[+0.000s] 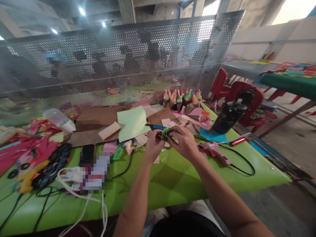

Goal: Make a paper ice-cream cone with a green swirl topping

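Between my two hands is a small curled strip of green paper point(165, 132). My left hand point(154, 144) pinches its near left side with bent fingers. From the right, my right hand point(182, 140) grips the same strip between thumb and fingertips. Just behind the fingers lies a blue object point(158, 127) with a dark pointed end, partly covered. An orange-red loop point(168, 145) shows below the strip, its other parts hidden by the hands. A pink glue gun point(217, 153) rests on the table right of my right hand.
A light green sheet point(132, 120), brown paper point(96, 123) and a pale roll point(109, 130) lie beyond my hands. Several small paper cones point(182, 98) stand near the perforated metal screen point(111, 62). A dark bottle point(228, 115) stands right; a yellow glue gun point(27, 177) and cables lie left.
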`<control>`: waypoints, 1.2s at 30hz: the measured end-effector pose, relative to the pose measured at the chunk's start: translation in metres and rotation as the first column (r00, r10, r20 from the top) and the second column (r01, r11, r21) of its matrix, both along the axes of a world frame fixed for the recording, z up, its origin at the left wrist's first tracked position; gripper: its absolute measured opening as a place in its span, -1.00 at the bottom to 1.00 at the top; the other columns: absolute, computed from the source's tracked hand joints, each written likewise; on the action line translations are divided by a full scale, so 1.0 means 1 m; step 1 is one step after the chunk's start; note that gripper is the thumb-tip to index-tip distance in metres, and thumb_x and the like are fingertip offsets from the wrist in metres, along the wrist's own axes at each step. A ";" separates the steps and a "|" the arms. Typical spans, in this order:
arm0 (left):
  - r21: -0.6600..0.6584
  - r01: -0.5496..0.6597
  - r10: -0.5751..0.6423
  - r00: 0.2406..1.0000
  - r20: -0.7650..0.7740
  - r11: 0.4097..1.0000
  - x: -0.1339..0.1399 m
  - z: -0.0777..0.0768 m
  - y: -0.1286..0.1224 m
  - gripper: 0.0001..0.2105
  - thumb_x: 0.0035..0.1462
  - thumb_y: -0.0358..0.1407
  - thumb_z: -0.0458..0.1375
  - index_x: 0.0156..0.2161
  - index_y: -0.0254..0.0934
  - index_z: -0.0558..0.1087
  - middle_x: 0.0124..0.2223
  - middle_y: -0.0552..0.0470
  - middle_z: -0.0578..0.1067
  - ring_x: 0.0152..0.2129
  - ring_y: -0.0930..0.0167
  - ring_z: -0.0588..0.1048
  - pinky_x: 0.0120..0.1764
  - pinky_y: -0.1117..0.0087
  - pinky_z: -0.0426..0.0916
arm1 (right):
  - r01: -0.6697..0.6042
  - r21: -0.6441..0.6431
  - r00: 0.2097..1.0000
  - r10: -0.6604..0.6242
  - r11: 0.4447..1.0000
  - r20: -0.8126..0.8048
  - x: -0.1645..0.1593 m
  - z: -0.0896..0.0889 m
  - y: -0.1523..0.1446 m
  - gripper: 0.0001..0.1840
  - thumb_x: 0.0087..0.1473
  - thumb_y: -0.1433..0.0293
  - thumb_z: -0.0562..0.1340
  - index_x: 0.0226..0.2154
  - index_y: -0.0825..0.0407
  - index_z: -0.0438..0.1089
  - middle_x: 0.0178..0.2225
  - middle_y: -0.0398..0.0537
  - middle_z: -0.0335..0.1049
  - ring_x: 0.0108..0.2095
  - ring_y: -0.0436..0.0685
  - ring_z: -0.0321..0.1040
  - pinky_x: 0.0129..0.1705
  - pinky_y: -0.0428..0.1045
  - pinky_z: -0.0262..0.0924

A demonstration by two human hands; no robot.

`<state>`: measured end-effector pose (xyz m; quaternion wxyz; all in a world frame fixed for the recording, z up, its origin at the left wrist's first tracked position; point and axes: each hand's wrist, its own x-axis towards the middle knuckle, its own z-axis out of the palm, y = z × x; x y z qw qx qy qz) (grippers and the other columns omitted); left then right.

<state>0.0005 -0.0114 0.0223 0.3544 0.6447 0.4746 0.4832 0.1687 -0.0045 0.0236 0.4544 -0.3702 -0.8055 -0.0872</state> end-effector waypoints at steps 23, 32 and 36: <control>0.038 -0.085 0.090 0.986 -0.137 0.996 -0.001 -0.008 0.003 -0.89 0.13 -0.34 0.04 -0.43 -0.22 0.30 -0.47 0.12 0.32 -0.48 0.43 0.29 -0.38 0.41 0.18 | 0.032 -0.006 0.999 -0.032 0.999 0.008 -0.001 0.001 -0.001 -0.86 0.19 0.49 0.24 -0.37 -0.02 0.46 -0.23 0.02 0.48 -0.25 0.17 0.39 -0.20 0.06 0.27; 0.026 -0.056 0.058 0.993 -0.103 0.998 -0.002 -0.007 0.002 -0.89 0.14 -0.36 0.04 -0.42 -0.22 0.30 -0.45 0.11 0.34 -0.47 0.43 0.32 -0.36 0.41 0.21 | 0.039 -0.022 0.999 -0.040 0.999 -0.009 0.000 0.000 0.000 -0.84 0.19 0.49 0.23 -0.38 -0.02 0.50 -0.23 0.03 0.49 -0.24 0.19 0.40 -0.18 0.08 0.28; 0.027 -0.067 0.069 0.991 -0.114 0.997 -0.001 -0.003 0.000 -0.88 0.13 -0.38 0.05 -0.44 -0.22 0.29 -0.45 0.12 0.35 -0.46 0.43 0.33 -0.36 0.42 0.20 | 0.048 -0.032 0.999 -0.048 0.998 -0.014 -0.001 0.001 -0.001 -0.83 0.21 0.47 0.23 -0.37 -0.03 0.51 -0.23 0.03 0.50 -0.24 0.19 0.41 -0.16 0.10 0.30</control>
